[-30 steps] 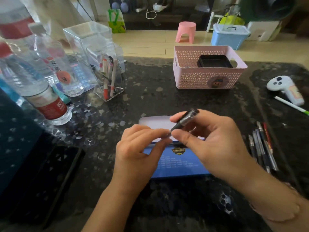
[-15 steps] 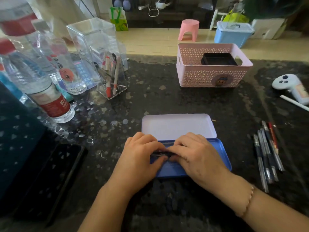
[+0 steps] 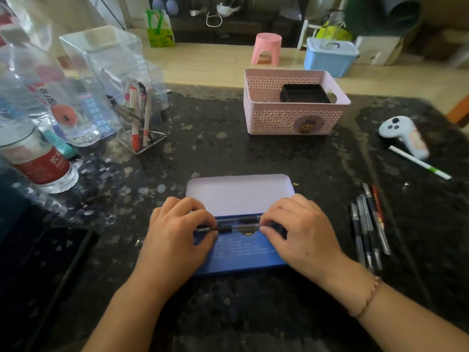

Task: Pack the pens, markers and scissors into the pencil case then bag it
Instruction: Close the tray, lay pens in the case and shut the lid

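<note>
A blue tin pencil case (image 3: 241, 252) lies open in front of me, its pale lid (image 3: 239, 193) folded back flat. Two black pens lie lengthwise at the far side of its tray: one pen (image 3: 241, 219) behind, and a nearer pen (image 3: 239, 228) whose ends my hands pinch. My left hand (image 3: 177, 235) grips its left end and my right hand (image 3: 302, 229) grips its right end. Several more pens (image 3: 368, 224) lie on the table right of the case. No scissors are in view.
A pink basket (image 3: 294, 118) holding a black tray stands behind the case. A clear holder (image 3: 138, 123) with markers and several water bottles (image 3: 33, 153) stand at left. A white controller (image 3: 406, 135) and a white pen (image 3: 418, 162) lie far right. A black phone (image 3: 45, 270) lies near left.
Both hands brought the black pen down from above the case into its tray, then slid apart along the pen to its two ends. A second pen now shows behind it.
</note>
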`<state>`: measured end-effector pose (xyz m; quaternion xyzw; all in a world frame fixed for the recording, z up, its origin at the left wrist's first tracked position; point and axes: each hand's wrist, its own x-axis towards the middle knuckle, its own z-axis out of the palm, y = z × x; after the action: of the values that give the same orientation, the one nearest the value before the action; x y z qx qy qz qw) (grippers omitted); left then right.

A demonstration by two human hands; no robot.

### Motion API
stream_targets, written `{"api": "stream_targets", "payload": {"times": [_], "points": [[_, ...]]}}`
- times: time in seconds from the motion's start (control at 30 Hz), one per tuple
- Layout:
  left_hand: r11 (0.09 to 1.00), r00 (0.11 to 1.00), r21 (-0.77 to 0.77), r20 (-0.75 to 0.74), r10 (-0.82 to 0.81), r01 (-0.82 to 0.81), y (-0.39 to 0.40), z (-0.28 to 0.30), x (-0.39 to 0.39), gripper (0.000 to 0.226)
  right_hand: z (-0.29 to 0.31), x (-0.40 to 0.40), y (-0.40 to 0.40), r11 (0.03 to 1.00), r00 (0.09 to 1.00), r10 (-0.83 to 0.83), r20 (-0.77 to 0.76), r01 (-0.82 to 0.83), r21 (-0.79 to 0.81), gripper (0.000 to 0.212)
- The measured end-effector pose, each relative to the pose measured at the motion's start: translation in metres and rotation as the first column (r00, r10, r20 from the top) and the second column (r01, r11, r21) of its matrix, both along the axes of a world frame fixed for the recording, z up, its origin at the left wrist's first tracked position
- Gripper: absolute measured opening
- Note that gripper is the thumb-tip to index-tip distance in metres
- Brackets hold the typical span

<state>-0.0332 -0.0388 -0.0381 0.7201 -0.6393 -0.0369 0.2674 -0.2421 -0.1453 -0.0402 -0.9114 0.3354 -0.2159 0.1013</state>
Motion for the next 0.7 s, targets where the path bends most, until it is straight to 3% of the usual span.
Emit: {"api": "stream_targets", "payload": {"times": [0.13, 0.2, 0.23, 0.3, 0.37, 0.7], "points": [[0.999, 1.0, -0.018, 0.006, -0.031, 0.031, -0.004, 0.004, 0.0, 0.014, 0.003, -0.018, 0.0, 1.0, 0.998, -0.018, 0.065, 0.018, -0.004, 0.012], [0.998, 0.999, -0.048, 0.01, -0.045, 0.046, -0.01, 0.008, -0.008, 0.018, 0.011, -0.04, -0.003, 0.981, 0.983, -0.185, 0.008, 0.186, -0.047, 0.011], [0.997, 0.998, -0.051, 0.02, -0.053, 0.054, -0.014, 0.009, -0.014, 0.019, 0.016, -0.053, -0.007, 0.945, 0.94, -0.327, -0.099, 0.322, -0.059, 0.015], [0.996, 0.996, -0.022, 0.046, -0.081, 0.082, -0.022, 0.008, -0.025, 0.023, 0.024, -0.076, -0.015, 0.799, 0.727, -0.568, -0.386, 0.599, -0.048, 0.026], [0.993, 0.99, 0.021, 0.083, -0.116, 0.114, -0.028, 0.005, -0.033, 0.029, 0.028, -0.087, -0.018, 0.703, 0.579, -0.61, -0.542, 0.71, -0.033, 0.033], [0.992, 0.996, 0.085, 0.02, -0.092, 0.09, -0.038, 0.004, -0.031, 0.031, 0.023, -0.104, -0.024, 0.696, 0.614, -0.64, -0.461, 0.718, -0.011, 0.029]]}}
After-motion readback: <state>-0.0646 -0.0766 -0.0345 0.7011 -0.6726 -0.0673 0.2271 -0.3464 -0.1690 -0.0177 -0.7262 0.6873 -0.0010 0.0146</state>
